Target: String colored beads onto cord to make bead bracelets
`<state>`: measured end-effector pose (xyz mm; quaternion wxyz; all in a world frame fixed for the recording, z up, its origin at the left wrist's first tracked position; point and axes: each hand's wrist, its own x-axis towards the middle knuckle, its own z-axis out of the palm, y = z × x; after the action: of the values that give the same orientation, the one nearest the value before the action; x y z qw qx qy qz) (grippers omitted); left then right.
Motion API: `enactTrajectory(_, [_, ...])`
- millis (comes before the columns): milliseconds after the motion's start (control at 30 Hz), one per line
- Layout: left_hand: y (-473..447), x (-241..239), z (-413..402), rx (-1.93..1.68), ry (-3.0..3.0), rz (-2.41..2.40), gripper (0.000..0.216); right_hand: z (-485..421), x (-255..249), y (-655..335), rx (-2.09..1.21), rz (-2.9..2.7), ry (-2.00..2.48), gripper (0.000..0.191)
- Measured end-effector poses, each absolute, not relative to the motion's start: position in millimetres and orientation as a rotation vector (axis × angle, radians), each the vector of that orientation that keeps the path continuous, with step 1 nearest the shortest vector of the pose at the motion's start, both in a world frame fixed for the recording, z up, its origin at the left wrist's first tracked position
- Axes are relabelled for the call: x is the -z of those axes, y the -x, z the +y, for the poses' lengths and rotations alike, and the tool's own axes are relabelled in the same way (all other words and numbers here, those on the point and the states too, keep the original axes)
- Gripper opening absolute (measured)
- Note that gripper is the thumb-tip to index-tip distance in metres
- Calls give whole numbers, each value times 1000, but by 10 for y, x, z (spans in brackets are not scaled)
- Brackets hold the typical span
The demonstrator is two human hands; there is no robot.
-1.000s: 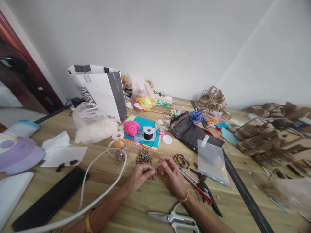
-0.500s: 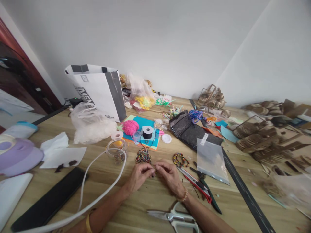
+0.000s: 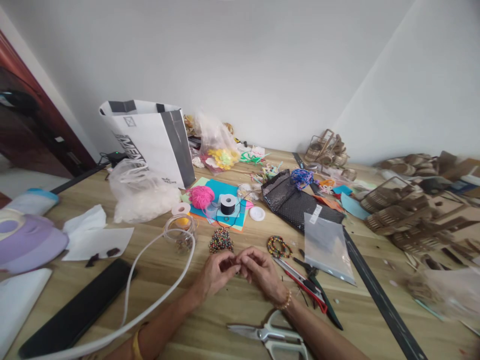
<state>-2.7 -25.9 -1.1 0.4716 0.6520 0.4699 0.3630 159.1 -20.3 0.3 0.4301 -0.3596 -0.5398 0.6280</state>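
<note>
My left hand (image 3: 215,272) and my right hand (image 3: 259,270) meet fingertip to fingertip low on the wooden table (image 3: 232,310), both pinched on something small that I cannot make out. Just beyond them lies a heap of multicoloured beads (image 3: 221,240). A finished beaded bracelet (image 3: 278,246) sits right of the heap. A small clear jar (image 3: 180,229) stands left of the beads. A black cord spool (image 3: 228,204) and a pink yarn ball (image 3: 201,196) rest on coloured paper sheets behind.
Scissors (image 3: 270,336) lie near my right forearm; pliers and a cutter (image 3: 307,286) to its right. A white hose (image 3: 150,305) loops at left beside a black case (image 3: 75,312). A paper bag (image 3: 150,137), plastic bags, a black mesh pouch (image 3: 292,202) and wooden models (image 3: 408,210) crowd the back.
My two hands have closed together: a second ago the fingertips were slightly apart, now they touch. The view has shifted slightly.
</note>
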Motion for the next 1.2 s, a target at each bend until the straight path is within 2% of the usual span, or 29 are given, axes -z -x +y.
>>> enactTrajectory(200, [50, -11, -265, -1012, -1493, 1166, 25, -252, 47, -1558, -1533, -1469, 990, 38])
enactTrajectory(400, [73, 1, -224, -1086, -1457, 1100, 19, -283, 94, -1540, -1534, -1537, 1011, 40])
enactTrajectory(700, [90, 1, -202, -1083, -1416, 1127, 20, -242, -33, -1560, -1494, -1456, 1050, 37])
enactTrajectory(1067, [153, 18, -141, -1165, -1364, 1353, 18, -204, 18, -1579, -1483, -1412, 1112, 35])
enactTrajectory(1200, [188, 39, -86, -1186, -1572, 1406, 14, -166, 44, -1597, -1484, -1351, 1063, 36])
